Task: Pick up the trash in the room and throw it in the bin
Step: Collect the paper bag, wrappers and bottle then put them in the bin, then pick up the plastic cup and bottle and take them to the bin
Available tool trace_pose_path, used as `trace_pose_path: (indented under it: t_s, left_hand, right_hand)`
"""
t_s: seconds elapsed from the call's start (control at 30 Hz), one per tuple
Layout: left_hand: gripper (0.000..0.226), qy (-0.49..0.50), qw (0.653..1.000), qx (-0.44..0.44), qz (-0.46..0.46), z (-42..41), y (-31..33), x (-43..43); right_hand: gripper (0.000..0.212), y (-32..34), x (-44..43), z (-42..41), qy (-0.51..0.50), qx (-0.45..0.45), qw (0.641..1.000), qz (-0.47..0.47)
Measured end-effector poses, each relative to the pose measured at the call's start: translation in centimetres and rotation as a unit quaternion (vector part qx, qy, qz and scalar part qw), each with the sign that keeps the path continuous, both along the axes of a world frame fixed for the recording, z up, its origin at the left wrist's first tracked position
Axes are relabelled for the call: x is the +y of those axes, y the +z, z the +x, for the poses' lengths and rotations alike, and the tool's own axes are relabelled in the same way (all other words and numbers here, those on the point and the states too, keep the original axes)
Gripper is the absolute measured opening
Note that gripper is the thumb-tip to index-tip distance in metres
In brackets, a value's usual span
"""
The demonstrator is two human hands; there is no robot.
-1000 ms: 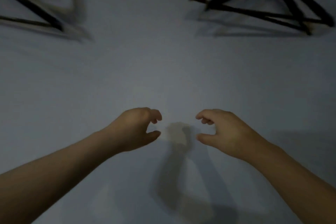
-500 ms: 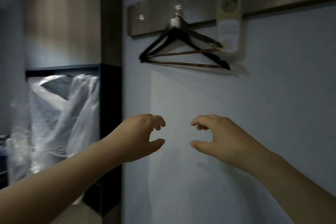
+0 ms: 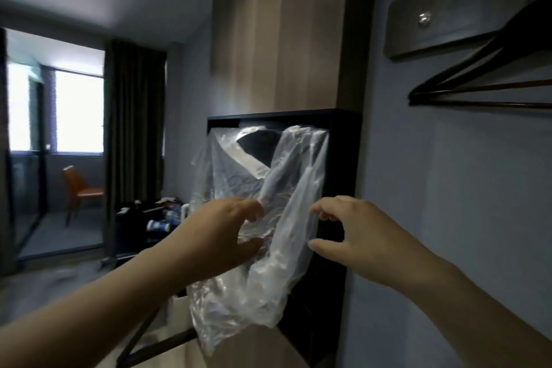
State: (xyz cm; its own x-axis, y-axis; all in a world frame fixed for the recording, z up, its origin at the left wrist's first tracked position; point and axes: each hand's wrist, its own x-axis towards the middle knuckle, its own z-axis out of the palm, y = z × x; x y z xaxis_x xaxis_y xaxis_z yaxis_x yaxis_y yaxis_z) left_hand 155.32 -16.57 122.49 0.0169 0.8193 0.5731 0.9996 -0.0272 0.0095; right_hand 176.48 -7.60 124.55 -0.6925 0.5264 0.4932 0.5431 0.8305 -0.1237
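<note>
Plastic bag (image 3: 263, 284) hung before black shelf (image 3: 343, 176), contents blurred; left hand (image 3: 215, 236), right hand (image 3: 358, 233) half-curled, thumbs wide, contact unclear.

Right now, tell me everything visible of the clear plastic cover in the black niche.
The clear plastic cover is thin, crinkled and glossy, draped over a dark item with a pale band. It hangs at the top of the black open niche, its loose lower end bunched. The left hand and right hand are raised before it, fingers curled; contact cannot be told.
</note>
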Motion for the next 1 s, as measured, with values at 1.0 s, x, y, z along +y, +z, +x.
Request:
trace_pose_path:
  t_s: [1.0]
  left_hand:
    - [0.041, 0.373, 0.921, -0.101, -0.056, -50.7, -9.7, -9.1]
  right_hand:
    - [0.050, -9.3, 5.9, -62.0, 0.312, -0.104, 0.943, -0.039]
